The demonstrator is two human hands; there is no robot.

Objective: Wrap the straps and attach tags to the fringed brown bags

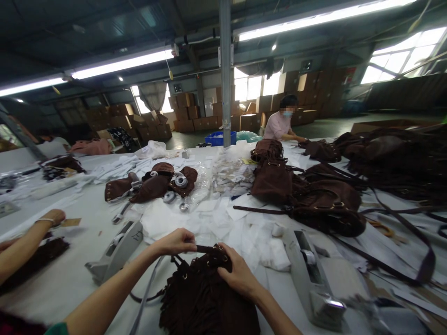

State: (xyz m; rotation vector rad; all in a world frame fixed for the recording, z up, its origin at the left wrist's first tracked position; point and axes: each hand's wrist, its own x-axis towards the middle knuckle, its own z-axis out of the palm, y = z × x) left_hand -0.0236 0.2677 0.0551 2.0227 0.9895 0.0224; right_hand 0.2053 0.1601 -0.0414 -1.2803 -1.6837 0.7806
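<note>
A dark brown fringed bag [206, 298] with metal eyelets along its top lies in front of me. My left hand [179, 241] is closed, pinching a thin brown strap [203, 249] at the bag's upper edge. Around the top right of the bag my right hand [239, 274] is closed, thumb on the near side and fingers over the rim. A dark cord loops out from the bag's left side. Grey tape dispensers stand on both sides, one on the left [117, 246] and one on the right [310, 279].
Brown bags [272, 184] with long straps pile up at the right, and small brown bags [153, 184] lie at centre left. White paper sheets [195, 223] cover much of the table. A co-worker's arm [31, 244] reaches in from the left. Another person [277, 124] works across the table.
</note>
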